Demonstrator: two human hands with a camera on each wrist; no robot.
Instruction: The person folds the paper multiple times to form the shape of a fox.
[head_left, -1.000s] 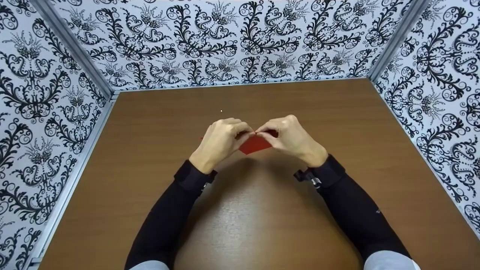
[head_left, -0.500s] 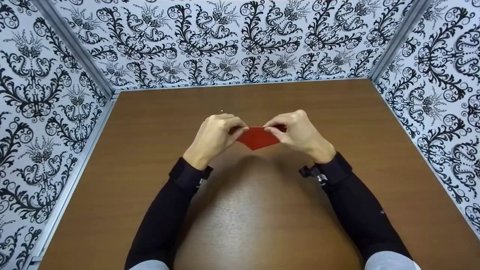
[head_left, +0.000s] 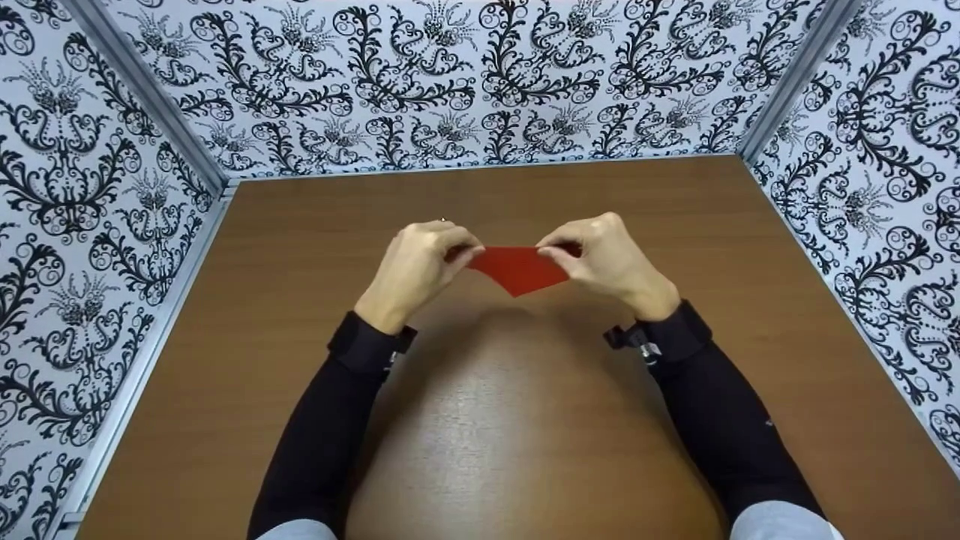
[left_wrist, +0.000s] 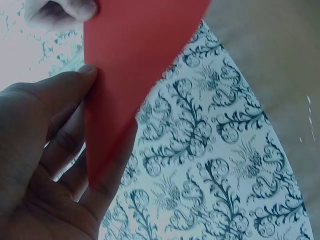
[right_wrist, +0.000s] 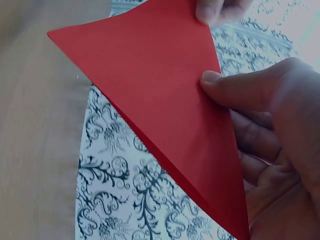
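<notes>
One triangle (head_left: 517, 268), pointing down, long axis crosswise

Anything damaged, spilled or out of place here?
Nothing looks torn or spilled. The folded red paper triangle is slightly odd: the right wrist view shows a darker strip along its long edge, perhaps misaligned layers.

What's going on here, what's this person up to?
A person is holding a red sheet, apparently folded paper, above a wooden table. The left hand and right hand each pinch its top edge, a little apart from each other. One corner points down between them, and the right wrist view shows a doubled edge.
</notes>
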